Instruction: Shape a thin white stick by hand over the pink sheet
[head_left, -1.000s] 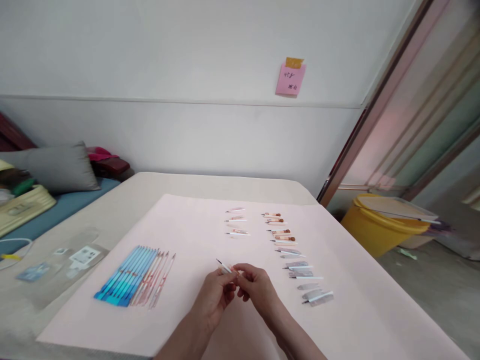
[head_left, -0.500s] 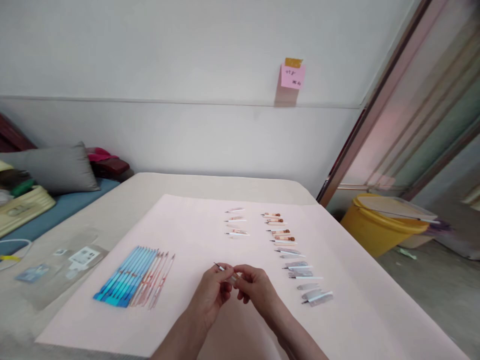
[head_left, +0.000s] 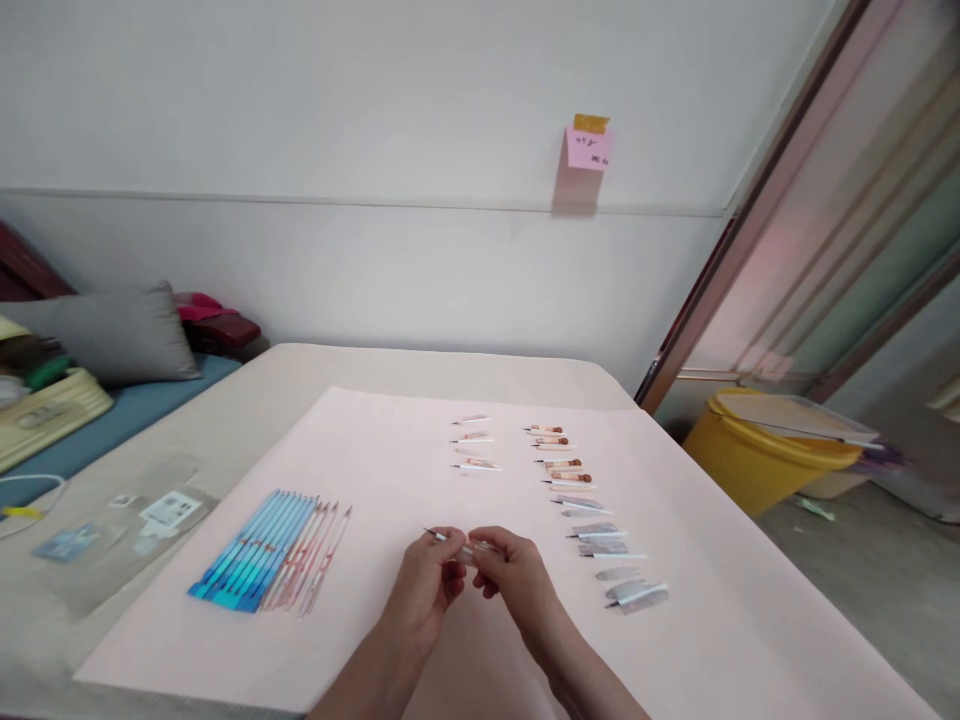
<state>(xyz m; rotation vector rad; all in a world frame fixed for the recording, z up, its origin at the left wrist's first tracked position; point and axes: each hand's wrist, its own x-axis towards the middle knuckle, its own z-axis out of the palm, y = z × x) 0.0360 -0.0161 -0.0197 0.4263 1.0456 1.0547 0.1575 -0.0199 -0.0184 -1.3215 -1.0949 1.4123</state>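
Note:
Over the near middle of the paper, my left hand (head_left: 431, 578) pinches a thin white pen refill (head_left: 429, 532) whose dark pointed tip sticks out to the left. Close beside it, my right hand (head_left: 516, 572) has its fingers closed on a short, clear, pinkish pen part (head_left: 486, 546). The two pieces meet or nearly meet between my fingertips; the fingers hide the join. Left of my hands lie a row of blue pens (head_left: 259, 550) and several clear pens with reddish marks (head_left: 324, 562).
Refills and clear pen parts (head_left: 626, 592) form a column at right, some with brown bear-like tops (head_left: 574, 477). A shorter group (head_left: 474, 464) lies mid-table. Plastic packaging (head_left: 169, 512) is at left. A yellow bin (head_left: 765, 450) stands right of the table.
The tip in my left hand points a little further left and lies flatter. My right hand has shifted slightly, its fingers still on the clear part. The view has moved a little.

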